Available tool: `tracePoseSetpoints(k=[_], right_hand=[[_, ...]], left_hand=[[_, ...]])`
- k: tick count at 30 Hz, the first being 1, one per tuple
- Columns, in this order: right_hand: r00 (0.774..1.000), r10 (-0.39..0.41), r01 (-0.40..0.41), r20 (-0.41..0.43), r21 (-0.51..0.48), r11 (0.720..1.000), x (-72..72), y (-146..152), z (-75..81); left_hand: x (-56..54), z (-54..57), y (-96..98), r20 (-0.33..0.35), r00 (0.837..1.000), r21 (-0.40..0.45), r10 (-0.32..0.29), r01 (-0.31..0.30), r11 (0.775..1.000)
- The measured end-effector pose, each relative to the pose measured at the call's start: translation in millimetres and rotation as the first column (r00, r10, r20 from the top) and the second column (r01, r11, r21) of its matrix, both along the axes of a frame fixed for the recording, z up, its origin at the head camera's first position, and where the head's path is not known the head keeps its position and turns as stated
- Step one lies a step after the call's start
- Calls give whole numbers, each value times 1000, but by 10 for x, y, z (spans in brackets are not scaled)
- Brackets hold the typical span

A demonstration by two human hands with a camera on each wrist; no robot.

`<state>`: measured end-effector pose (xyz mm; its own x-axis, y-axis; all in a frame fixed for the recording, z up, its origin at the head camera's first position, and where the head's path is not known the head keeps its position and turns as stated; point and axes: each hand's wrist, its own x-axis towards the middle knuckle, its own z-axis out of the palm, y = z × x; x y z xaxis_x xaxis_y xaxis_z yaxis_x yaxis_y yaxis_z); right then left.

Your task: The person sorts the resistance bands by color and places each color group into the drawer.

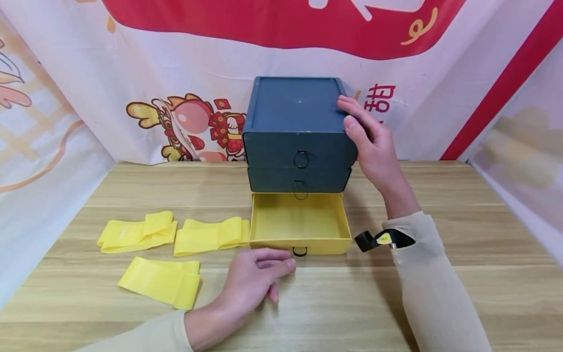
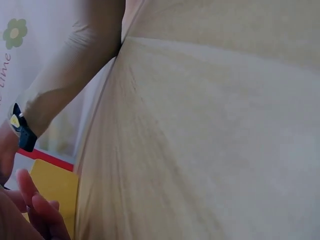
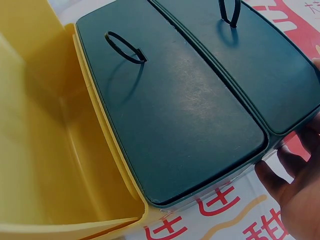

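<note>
A stack of small drawers stands at the back of the table: dark blue-green drawers (image 1: 301, 149) above a yellow drawer (image 1: 299, 220), which is pulled out and has nothing inside. My right hand (image 1: 374, 144) rests against the stack's right upper edge, thumb on top; in the right wrist view its fingers (image 3: 275, 180) touch the side. Just in front of the yellow drawer and its black ring pull (image 1: 300, 252) is my left hand (image 1: 255, 276), fingers loosely bent and holding nothing. Whether it touches the drawer front I cannot tell.
Three folded yellow bands lie left of the drawer: one far left (image 1: 132, 234), one beside the drawer (image 1: 208, 237) and one nearer me (image 1: 160, 281). Behind the stack hangs a printed cloth (image 1: 198, 58). Dark ring pulls (image 3: 125, 47) stick out from the upper drawers.
</note>
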<state>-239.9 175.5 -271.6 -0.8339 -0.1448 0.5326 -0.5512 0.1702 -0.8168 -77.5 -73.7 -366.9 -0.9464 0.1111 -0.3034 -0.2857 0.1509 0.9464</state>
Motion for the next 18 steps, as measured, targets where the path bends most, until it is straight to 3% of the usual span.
tracePoseSetpoints(k=[4,7,13,18], right_hand=[[1000,-1,1,-2,-1,1000,1,-6,-2],[1000,-1,1,-3,-3,1000,0,-9,0],[1000,-5,5,-2,0,1000,-2,-6,-2],[1000,-2,2,-3,-4,1000,-1,-7,-3]], left_hand=[[40,101,-141,-25,1000,-33,-17,16,999],[57,188,-275,-55,998,-75,9,-13,997],[11,303,-643,-92,986,-156,136,-149,976],[-48,344,-990,-104,959,-210,265,-281,936]])
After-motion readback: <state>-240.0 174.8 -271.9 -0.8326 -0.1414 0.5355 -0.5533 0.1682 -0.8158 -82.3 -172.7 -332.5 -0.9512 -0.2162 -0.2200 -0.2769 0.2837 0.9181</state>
